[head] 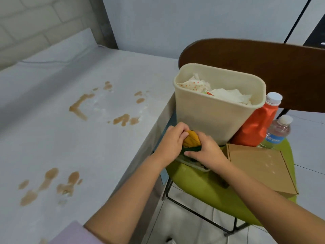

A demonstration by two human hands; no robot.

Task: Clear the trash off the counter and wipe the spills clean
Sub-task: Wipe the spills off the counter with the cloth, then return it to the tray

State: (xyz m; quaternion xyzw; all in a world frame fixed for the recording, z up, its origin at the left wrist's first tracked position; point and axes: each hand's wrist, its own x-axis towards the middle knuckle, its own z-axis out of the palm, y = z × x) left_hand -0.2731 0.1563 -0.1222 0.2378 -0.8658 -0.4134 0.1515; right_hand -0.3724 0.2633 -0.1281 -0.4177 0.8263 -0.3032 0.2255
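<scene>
Both hands grip the sponge (pixel 191 140) (yellow side up, unscoured green beneath).

Two bare forearms run from the near edge toward the middle of the scene, uncovered from elbow to wrist, with no watch, band or ring to be seen. The left hand (pixel 173 140) and the right hand (pixel 207 150) are both ungloved, with short, plain nails. At the near left corner, a bit of pale lilac sleeve (pixel 73 234) shows by the left elbow, soft and unpatterned.
</scene>
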